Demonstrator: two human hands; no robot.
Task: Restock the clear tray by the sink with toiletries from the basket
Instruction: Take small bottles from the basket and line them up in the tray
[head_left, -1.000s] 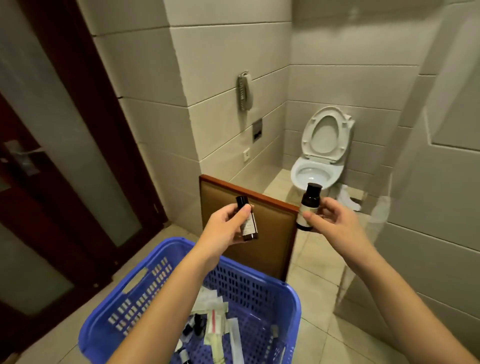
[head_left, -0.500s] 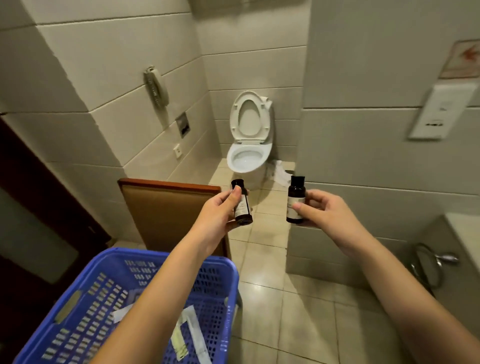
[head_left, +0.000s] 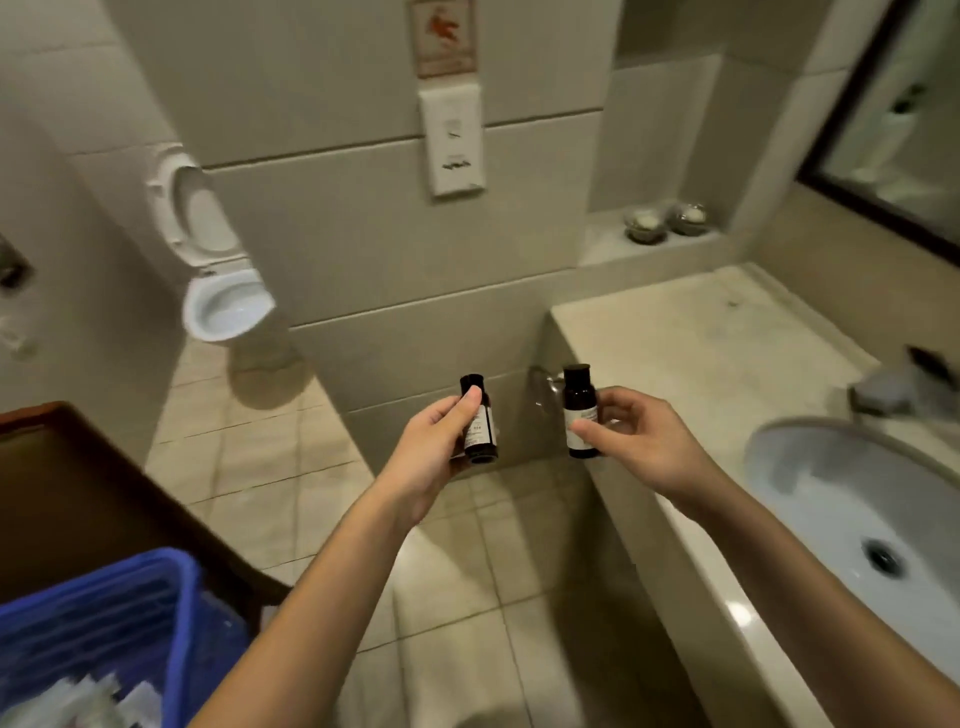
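Note:
My left hand (head_left: 431, 447) grips a small dark bottle (head_left: 480, 431) with a white label, held in front of me over the floor. Beside it, my right hand (head_left: 634, 441) holds a second dark bottle (head_left: 579, 415) upright, just off the left end of the counter. The blue basket (head_left: 104, 623) sits at the bottom left with white packets in it. The white sink (head_left: 857, 509) is set into the counter at the right. A blurred clear thing (head_left: 893, 384) lies behind the sink; I cannot tell whether it is the tray.
The pale stone counter (head_left: 701, 353) runs along the right wall under a dark-framed mirror (head_left: 893, 119). Two small glass dishes (head_left: 665, 221) stand on a ledge behind it. A toilet (head_left: 218, 291) is at the far left and a brown padded chair (head_left: 78, 493) stands behind the basket.
The view has swung to the right, from the toilet and basket to the counter and sink. Both hands have kept their bottles and now sit next to the counter's left end.

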